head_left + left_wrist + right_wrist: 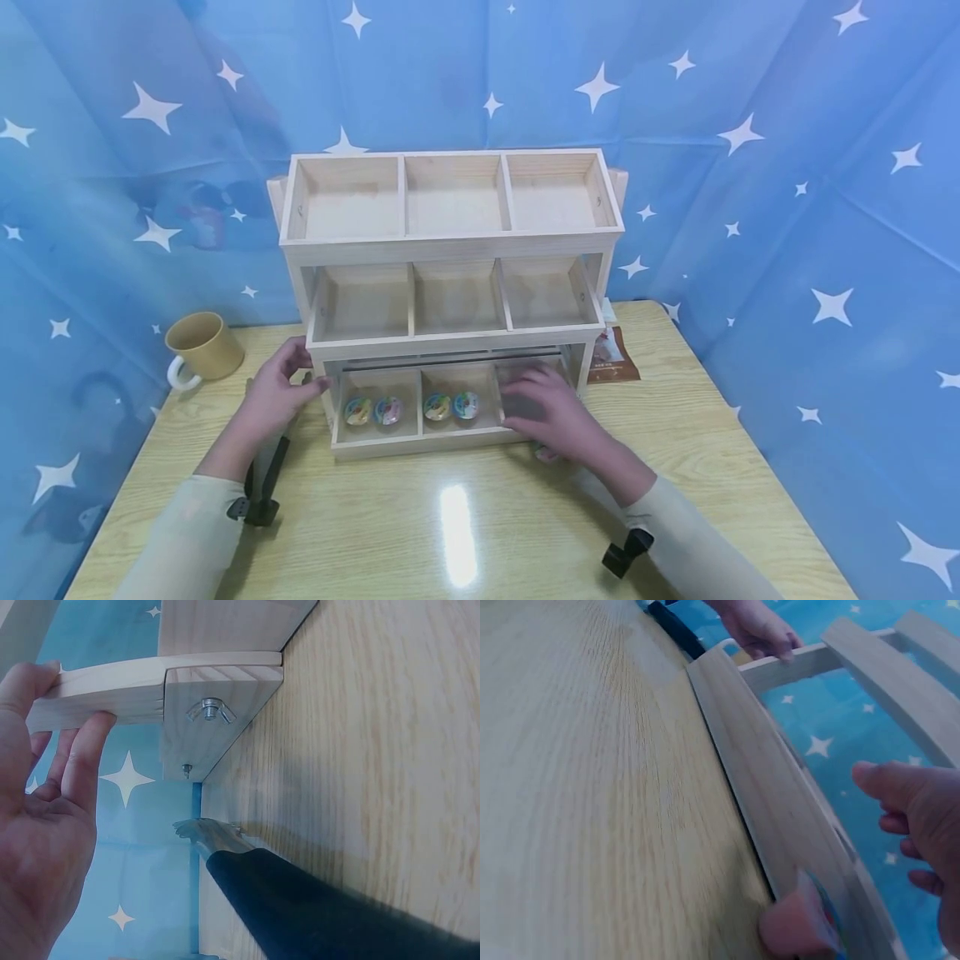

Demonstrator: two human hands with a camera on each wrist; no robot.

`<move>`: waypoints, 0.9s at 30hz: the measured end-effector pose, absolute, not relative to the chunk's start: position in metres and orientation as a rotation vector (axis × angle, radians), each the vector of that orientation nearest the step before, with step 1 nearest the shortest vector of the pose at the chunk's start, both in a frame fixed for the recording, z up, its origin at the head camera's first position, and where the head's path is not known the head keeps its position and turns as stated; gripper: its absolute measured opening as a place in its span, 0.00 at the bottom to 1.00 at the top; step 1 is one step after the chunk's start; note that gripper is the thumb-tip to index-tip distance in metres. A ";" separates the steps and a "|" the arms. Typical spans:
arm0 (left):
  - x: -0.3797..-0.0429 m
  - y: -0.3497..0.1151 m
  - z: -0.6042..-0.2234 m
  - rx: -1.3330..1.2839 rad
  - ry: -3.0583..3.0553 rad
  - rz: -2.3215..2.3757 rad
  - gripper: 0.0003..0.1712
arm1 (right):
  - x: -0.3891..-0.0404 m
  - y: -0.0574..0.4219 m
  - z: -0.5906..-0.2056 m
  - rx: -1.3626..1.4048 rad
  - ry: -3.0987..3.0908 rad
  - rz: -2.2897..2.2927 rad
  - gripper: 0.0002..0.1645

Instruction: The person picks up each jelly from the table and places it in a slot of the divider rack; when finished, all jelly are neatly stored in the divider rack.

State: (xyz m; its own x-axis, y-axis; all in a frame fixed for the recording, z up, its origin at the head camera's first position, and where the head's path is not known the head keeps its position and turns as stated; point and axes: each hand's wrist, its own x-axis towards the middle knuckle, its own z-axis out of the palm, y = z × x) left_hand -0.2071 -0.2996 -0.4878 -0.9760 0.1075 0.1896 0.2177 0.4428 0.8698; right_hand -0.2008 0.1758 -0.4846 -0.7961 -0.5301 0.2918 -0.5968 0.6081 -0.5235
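A three-tier wooden rack (450,337) with divided trays stands on the table. My left hand (287,387) grips its left upright (112,690), thumb on one side and fingers on the other. Over the bottom right compartment is my right hand (551,408), fingers loosely curved; in the right wrist view no thing shows between thumb and fingers. A pink jelly cup (799,926) lies by the rack's front board, partly hidden under the right hand in the head view. Two jelly cups (372,410) sit in the bottom left compartment and two more jelly cups (452,406) in the bottom middle one.
A tan mug (206,346) with a white handle stands at the back left. Behind the rack's right side lies a brown packet (615,358). A long black-handled thing (300,900) lies near the left hand. Blue star-printed cloth (825,208) hangs behind the table.
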 end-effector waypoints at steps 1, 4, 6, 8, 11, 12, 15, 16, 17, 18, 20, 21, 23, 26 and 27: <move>-0.207 -0.300 -0.488 -0.294 -2.575 -1.580 0.33 | -0.198 0.181 -0.484 0.945 -2.718 0.938 0.30; -0.207 -0.300 -0.489 -0.298 -2.576 -1.578 0.33 | -0.192 0.196 -0.486 0.902 -2.705 0.947 0.32; -0.207 -0.300 -0.490 -0.301 -2.575 -1.581 0.33 | -0.188 0.206 -0.487 0.870 -2.695 0.950 0.32; -0.207 -0.301 -0.490 -0.301 -2.575 -1.580 0.33 | -0.183 0.215 -0.488 0.836 -2.695 0.952 0.32; -0.208 -0.301 -0.490 -0.304 -2.570 -1.584 0.33 | -0.176 0.226 -0.489 0.782 -2.703 0.944 0.31; -0.208 -0.301 -0.490 -0.305 -2.569 -1.583 0.33 | -0.173 0.229 -0.490 0.766 -2.706 0.943 0.31; -0.209 -0.300 -0.490 -0.310 -2.564 -1.580 0.33 | -0.165 0.239 -0.494 0.735 -2.705 0.943 0.31; -0.209 -0.300 -0.490 -0.312 -2.563 -1.577 0.33 | -0.163 0.242 -0.496 0.729 -2.698 0.950 0.31; -0.209 -0.300 -0.489 -0.311 -2.563 -1.577 0.33 | -0.160 0.245 -0.498 0.719 -2.698 0.952 0.31; -0.209 -0.300 -0.489 -0.311 -2.563 -1.577 0.32 | -0.158 0.248 -0.500 0.707 -2.701 0.949 0.30; -0.209 -0.300 -0.489 -0.308 -2.564 -1.580 0.32 | -0.154 0.254 -0.504 0.682 -2.703 0.934 0.30; -0.209 -0.300 -0.489 -0.308 -2.565 -1.582 0.32 | -0.151 0.257 -0.505 0.666 -2.706 0.921 0.30; -0.209 -0.300 -0.489 -0.302 -2.567 -1.588 0.32 | -0.148 0.261 -0.509 0.638 -2.717 0.900 0.29; -0.208 -0.300 -0.489 -0.293 -2.573 -1.589 0.32 | -0.144 0.265 -0.514 0.607 -2.723 0.875 0.28; -0.208 -0.300 -0.489 -0.291 -2.575 -1.588 0.32 | -0.143 0.266 -0.515 0.596 -2.723 0.876 0.28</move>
